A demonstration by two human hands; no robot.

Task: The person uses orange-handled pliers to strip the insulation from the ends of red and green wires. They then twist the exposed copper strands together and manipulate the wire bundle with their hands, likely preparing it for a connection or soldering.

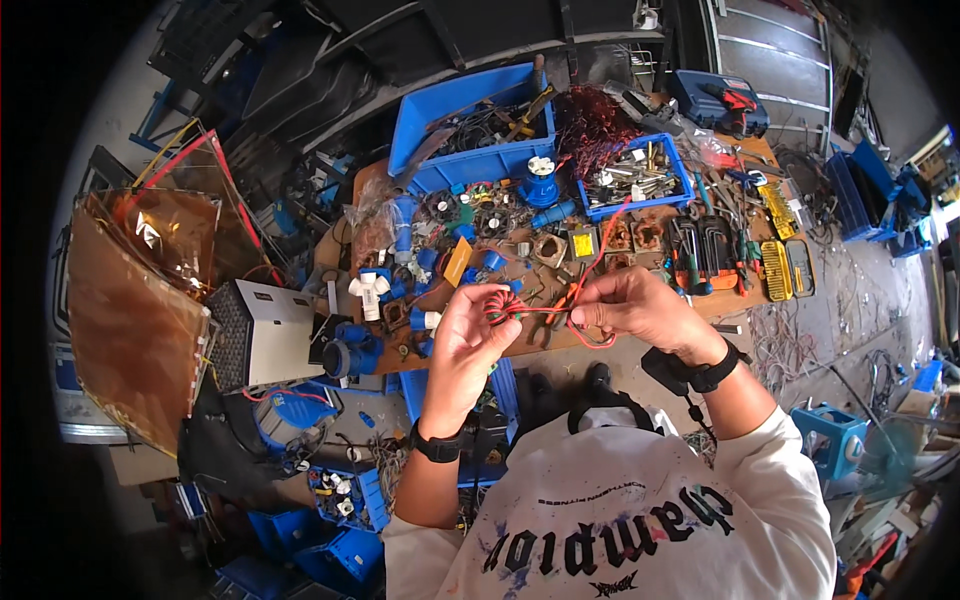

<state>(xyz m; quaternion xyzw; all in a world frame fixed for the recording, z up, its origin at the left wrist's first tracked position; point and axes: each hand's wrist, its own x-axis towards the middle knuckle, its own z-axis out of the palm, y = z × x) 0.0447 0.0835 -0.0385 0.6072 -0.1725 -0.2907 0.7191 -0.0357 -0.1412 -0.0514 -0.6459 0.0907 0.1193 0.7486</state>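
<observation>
My left hand [466, 338] is closed round a small wound bundle of red wire [503, 307] with darker strands in it. My right hand [636, 309] pinches a stretch of the same wire a little to the right, and the piece between the hands is nearly straight. A loose loop hangs below my right fingers, and another length runs up towards the blue tray of bolts [655, 204]. Both hands are above the near edge of the cluttered wooden workbench [535, 352]. Pliers [556, 318] lie just beyond the wire.
A large blue bin [425, 180] of tools stands at the back. Hex keys [712, 245], a yellow bit set [776, 268] and a red drill [738, 101] are on the right. Blue and white plug connectors [370, 292] crowd the left. Brown sheet panels [130, 320] stand farther left.
</observation>
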